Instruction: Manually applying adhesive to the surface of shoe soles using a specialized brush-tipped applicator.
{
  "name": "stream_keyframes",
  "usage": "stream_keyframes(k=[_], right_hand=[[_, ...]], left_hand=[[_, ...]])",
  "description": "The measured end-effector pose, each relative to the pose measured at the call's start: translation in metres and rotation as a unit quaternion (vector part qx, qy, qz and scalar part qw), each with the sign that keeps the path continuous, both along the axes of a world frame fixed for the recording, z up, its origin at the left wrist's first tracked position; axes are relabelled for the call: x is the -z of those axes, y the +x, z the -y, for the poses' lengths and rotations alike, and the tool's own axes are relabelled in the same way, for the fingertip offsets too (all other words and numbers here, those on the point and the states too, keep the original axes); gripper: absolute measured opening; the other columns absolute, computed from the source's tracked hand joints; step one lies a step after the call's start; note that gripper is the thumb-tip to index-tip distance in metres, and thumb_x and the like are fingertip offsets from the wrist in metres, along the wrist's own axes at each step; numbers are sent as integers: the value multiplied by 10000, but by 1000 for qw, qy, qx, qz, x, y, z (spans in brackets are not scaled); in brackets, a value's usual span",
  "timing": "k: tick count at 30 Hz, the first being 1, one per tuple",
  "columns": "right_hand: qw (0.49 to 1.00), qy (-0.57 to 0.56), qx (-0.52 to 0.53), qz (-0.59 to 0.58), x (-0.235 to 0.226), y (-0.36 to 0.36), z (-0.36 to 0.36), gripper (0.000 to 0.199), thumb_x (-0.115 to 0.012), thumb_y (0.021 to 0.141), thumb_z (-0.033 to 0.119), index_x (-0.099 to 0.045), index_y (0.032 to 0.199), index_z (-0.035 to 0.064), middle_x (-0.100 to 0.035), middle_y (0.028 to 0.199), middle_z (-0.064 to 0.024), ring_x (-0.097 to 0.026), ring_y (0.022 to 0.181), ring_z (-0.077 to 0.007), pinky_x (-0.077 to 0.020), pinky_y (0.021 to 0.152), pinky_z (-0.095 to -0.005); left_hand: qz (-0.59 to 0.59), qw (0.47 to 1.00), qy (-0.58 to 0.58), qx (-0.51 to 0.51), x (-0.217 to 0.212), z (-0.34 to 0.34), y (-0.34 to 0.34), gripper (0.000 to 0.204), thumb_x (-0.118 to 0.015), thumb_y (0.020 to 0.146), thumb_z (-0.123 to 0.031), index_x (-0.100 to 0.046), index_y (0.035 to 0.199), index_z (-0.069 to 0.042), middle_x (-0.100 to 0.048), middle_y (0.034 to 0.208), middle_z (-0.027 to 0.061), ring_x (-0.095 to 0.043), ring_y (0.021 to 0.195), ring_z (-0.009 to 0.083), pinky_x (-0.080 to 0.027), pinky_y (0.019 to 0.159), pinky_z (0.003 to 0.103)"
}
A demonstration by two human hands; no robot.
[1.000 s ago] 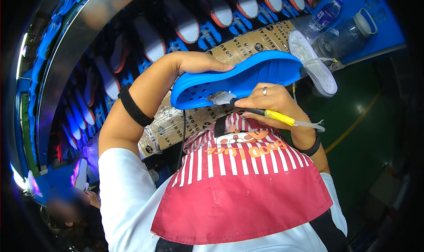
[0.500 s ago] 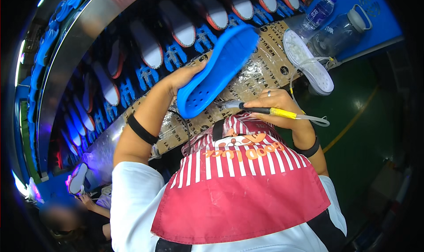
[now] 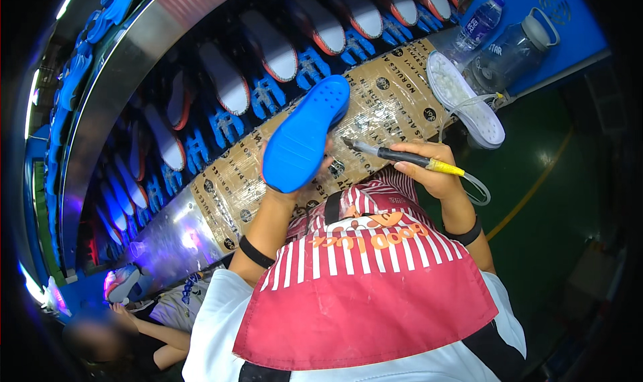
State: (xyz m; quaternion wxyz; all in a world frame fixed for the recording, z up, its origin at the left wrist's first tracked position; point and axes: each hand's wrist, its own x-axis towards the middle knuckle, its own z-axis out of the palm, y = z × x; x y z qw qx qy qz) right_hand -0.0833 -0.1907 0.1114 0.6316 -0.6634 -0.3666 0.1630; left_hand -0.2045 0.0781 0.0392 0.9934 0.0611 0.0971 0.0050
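A blue shoe insole (image 3: 303,137) is held over the bench by my left hand (image 3: 281,198), whose fingers wrap round its underside and mostly hide behind it. Small holes dot its far end, and faint grooves cross the wider near end. Pinched in my right hand (image 3: 434,174) is a brush (image 3: 404,157) with a dark handle, yellow tape and a clear tube looping from its back end. Its bristles point left toward the insole, apart from it.
Brown printed paper under clear film covers the bench (image 3: 231,174). Beyond it, a conveyor carries several shoe soles (image 3: 278,53) and blue parts (image 3: 268,97). At right are a white sole-shaped tray (image 3: 469,114) holding white material, a bottle (image 3: 482,23) and a jug (image 3: 512,53). A co-worker's arm (image 3: 151,332) shows lower left.
The insole has come nearer and turned, so its holed end now points away. My left arm has shifted right. The brush has lifted slightly and its bristles are now in clearer sight.
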Motion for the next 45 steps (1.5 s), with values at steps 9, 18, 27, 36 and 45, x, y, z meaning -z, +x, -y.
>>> stream_keyframes(k=[9, 18, 27, 36, 45], right_hand=[[994, 32, 79, -67, -11, 3, -17, 215, -674, 773, 54, -679, 972, -27, -678, 772, -59, -578, 658, -56, -460, 589, -199], [958, 54, 225, 168, -60, 22, -62, 181, -670, 746, 98, -676, 899, 3, -662, 751, -124, -634, 670, -227, -481, 596, -315], [944, 86, 82, 308, -46, 8, -82, 212, -692, 699, 53, -663, 901, -3, -646, 738, -126, -605, 647, -266, -476, 598, -339], [911, 69, 126, 386, -46, -5, -89, 286, -704, 663, 30, -656, 944, -2, -617, 710, -101, -577, 631, -260, -473, 591, -334], [933, 103, 154, 309, -46, -8, -87, 272, -724, 678, 48, -663, 940, 6, -612, 714, -98, -587, 639, -239, -462, 577, -330]], left_hand=[[-16, 992, -30, 118, 3, 45, 2, 858, -321, 801, -685, -327, 1400, -72, -447, 1275, 309, -534, 1057, 457, -504, 762, 554], [77, 992, 24, 97, -33, 66, 25, 916, -397, 741, -704, -319, 1402, -74, -449, 1290, 277, -496, 1108, 474, -481, 827, 600], [59, 989, 134, -23, -26, 69, 27, 733, -372, 846, -631, -329, 1417, -172, -421, 1391, 113, -416, 1269, 300, -313, 1079, 428], [-65, 963, 225, -136, -33, 60, 34, 765, -406, 825, -647, -369, 1393, -136, -416, 1393, 124, -402, 1277, 301, -313, 1071, 476], [-58, 948, 261, -170, -55, 57, 41, 847, -436, 776, -632, -296, 1417, -96, -402, 1383, 181, -428, 1235, 364, -330, 1050, 499]])
